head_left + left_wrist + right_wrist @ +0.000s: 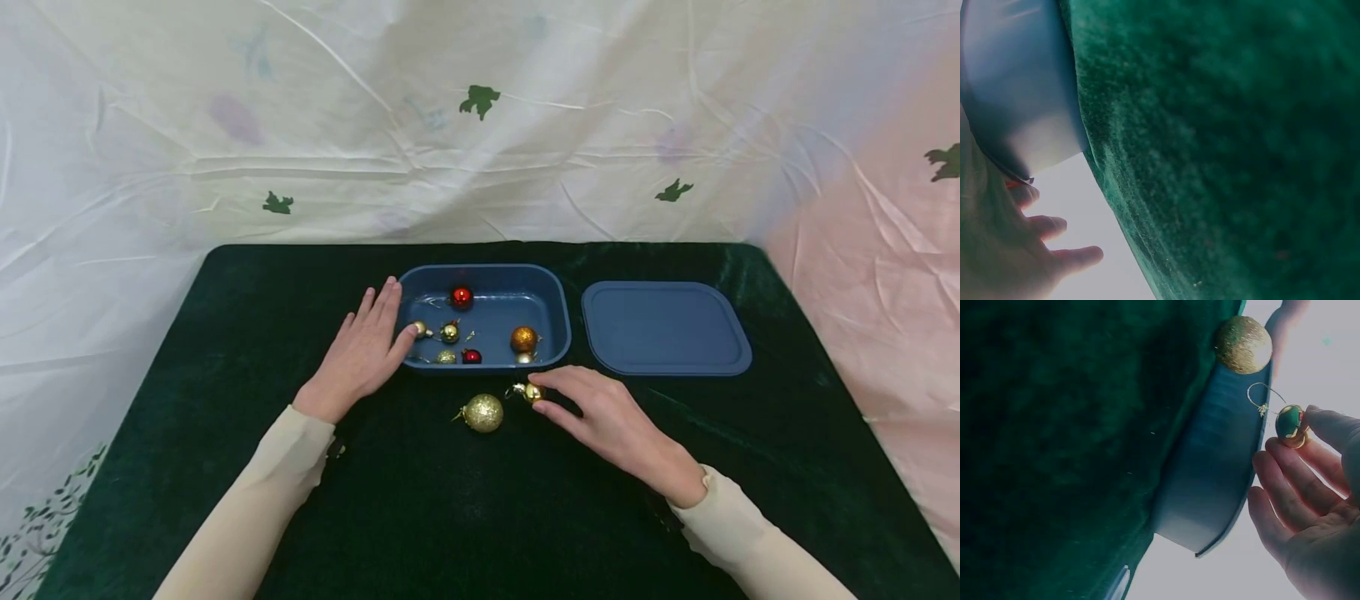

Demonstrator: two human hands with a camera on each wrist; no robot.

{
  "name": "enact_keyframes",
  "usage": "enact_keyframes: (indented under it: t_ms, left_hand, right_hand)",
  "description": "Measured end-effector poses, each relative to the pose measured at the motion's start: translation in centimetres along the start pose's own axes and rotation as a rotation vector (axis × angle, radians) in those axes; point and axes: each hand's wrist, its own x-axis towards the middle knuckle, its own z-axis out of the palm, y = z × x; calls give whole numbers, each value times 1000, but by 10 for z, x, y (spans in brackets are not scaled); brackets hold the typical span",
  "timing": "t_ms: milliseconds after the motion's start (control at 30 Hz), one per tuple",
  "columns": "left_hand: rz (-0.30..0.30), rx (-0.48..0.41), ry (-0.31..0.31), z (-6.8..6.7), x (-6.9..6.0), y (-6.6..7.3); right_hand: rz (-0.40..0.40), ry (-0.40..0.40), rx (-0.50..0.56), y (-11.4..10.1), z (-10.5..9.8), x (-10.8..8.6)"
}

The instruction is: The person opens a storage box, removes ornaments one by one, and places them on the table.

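Observation:
Between thumb and fingers, my right hand point(600, 417) pinches a small shiny gold Christmas bauble point(533, 392) just in front of the blue box point(566, 321). A string loop hangs from this bauble point(1290, 427) in the right wrist view. My left hand point(360, 354) rests against the box's left side with its fingers straight. Inside the box lie several baubles, among them a bright red bauble point(461, 297), a dark red bauble point(471, 357), an orange glitter bauble point(523, 339) and small gold ones. A larger gold glitter bauble point(482, 413) sits on the cloth before the box.
The flat blue lid point(667, 327) lies on the table to the right of the box. Dark green velvet point(465, 517) covers the table. Behind it hangs a pale curtain point(480, 183) with green bird shapes.

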Motion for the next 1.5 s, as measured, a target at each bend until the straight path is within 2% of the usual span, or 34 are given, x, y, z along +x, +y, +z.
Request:
enact_keyframes:
  t_ms: [267,600,1200,1500]
  left_hand:
    - [4,3,2,0,1,-1]
    - [7,3,-2,0,0,-1]
    - [0,1,1,1,2,0]
    - [2,4,0,2,4,2]
  right_hand:
    - [38,-79,8,3,9,-2]
    - [46,-125,0,7,13,0]
    - [-21,-197,-49,14,16,9]
    - [-2,-263,-54,16,20,12]
